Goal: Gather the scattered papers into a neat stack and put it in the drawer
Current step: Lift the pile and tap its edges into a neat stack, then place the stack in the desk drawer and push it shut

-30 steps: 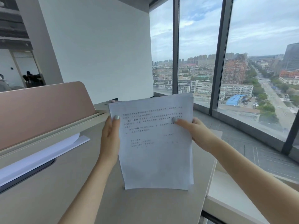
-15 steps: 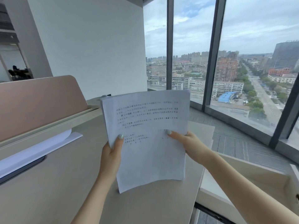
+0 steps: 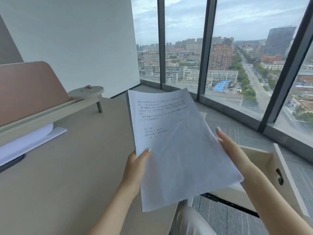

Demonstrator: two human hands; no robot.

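Observation:
A stack of white papers [image 3: 177,150] with printed text on the top sheet hangs tilted above the desk's right edge. My left hand [image 3: 135,168] grips its lower left edge, thumb on top. My right hand [image 3: 235,151] lies flat along the stack's right edge with its fingers straight; any fingers under the sheets are hidden. To the right and below stands an open beige drawer [image 3: 259,160] with a keyhole [image 3: 279,177] in its front panel. The stack's right corner overlaps the drawer's left part.
The beige desk [image 3: 67,175] fills the left, backed by a pink partition panel [image 3: 28,89]. White sheets [image 3: 25,143] lie on a dark flat item at the far left. A small round shelf [image 3: 86,91] stands behind. Floor-to-ceiling windows [image 3: 237,65] close off the right.
The stack has tipped from upright to nearly flat and moved right, toward the drawer. My right thumb has left the sheet's face. The view has turned right.

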